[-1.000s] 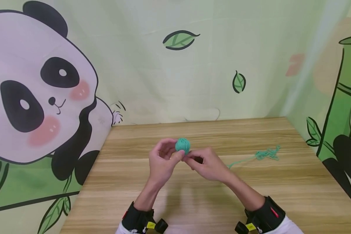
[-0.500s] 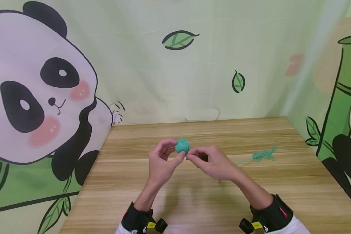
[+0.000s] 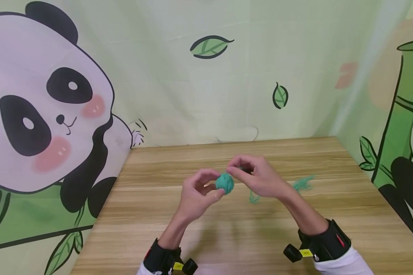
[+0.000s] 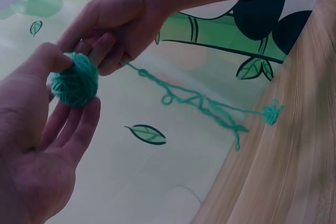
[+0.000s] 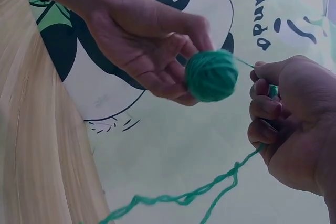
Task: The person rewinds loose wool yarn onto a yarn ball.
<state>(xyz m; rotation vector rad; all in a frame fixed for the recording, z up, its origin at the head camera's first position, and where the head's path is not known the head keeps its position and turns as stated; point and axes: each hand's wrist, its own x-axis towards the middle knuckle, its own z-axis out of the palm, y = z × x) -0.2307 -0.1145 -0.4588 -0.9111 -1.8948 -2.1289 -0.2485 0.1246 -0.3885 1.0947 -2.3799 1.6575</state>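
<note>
A small teal ball of yarn [image 3: 225, 183] is pinched between the thumb and fingers of my left hand [image 3: 197, 196], above the table. Just to its right, my right hand [image 3: 261, 177] pinches the yarn strand [image 5: 244, 63], which runs taut from the ball in the right wrist view. The strand passes through the curled right fingers and comes out below them as a loose, looped length [image 4: 184, 96]. That length leads to a small tangled heap of yarn [image 3: 303, 184] on the table, partly hidden behind the right forearm in the head view.
The wood-grain table [image 3: 141, 229] stretches around both hands. A printed panda backdrop [image 3: 158, 95] stands along its back edge and sides. Each wrist wears a black band with a camera, the right band [image 3: 325, 242] above white sleeve cloth.
My right hand has moved up and around the ball, drawing yarn along. The left hand and ball have shifted slightly right and down. The heap has slid left and looks smaller.
</note>
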